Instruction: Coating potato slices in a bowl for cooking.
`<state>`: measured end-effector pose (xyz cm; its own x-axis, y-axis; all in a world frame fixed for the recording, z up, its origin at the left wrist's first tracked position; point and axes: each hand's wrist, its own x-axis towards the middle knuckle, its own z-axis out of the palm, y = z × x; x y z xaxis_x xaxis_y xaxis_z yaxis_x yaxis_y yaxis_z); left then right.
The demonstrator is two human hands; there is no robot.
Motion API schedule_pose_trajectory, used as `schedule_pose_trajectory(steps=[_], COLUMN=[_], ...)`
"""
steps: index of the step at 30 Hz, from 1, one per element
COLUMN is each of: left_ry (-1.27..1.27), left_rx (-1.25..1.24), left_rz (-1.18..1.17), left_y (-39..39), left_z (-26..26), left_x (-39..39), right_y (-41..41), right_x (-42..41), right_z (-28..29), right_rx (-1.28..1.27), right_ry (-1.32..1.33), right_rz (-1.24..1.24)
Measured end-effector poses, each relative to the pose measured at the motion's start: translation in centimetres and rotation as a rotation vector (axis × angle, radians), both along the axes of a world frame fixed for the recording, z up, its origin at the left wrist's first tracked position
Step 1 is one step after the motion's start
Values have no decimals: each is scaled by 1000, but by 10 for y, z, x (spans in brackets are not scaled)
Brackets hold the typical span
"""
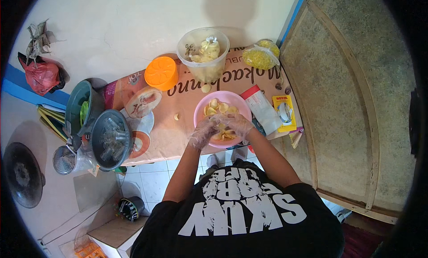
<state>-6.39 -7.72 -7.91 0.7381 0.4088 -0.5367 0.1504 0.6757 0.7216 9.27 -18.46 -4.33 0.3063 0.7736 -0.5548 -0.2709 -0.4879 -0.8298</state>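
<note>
Both my hands wear clear plastic gloves and meet over a pink plastic bowl (248, 106) of pale yellow chips (223, 107). My left hand (206, 128) comes in over the bowl's left side. From the right side reaches my right hand (236, 123), its curled fingers close to those of the left. Chips lie between and beneath the fingers; whether either hand grips any cannot be told. Behind the bowl stands a translucent plastic tub (207, 69) holding chips and a tied clear bag. One chip (206, 88) lies between tub and bowl, another (177, 116) left of the bowl.
An orange lid or container (161, 73) stands left of the tub. Bags of yellow food (262, 55), a white packet (262, 109) and a yellow packet (285, 113) lie at right. Grey (111, 139) and green (84, 107) basins stand at left. A wooden-framed panel (341, 107) borders the table's right side.
</note>
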Motion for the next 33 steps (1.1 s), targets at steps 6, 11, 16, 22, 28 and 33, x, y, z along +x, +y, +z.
schedule_pose_trajectory(steps=[6,11,16,22,28,33], left_ry=[27,-68,4,51,39,-103], left_rx=[272,367,244,264,319,296], left_rz=[-49,43,138,124,119,121], left_y=[-4,6,4,1,26,51], left_z=[15,-21,-3,10,16,14], left_x=[14,10,9,18,22,10], right_y=[-5,1,0,6,9,1], right_x=[13,10,12,19,35,54], right_z=[-35,-20,-18,-51,-14,-3], right_rx=[73,215,141,79,5,36], right_ry=[173,218,54,-372,-463,285], right_rz=[-144,-118,-122,-182,-67,-214])
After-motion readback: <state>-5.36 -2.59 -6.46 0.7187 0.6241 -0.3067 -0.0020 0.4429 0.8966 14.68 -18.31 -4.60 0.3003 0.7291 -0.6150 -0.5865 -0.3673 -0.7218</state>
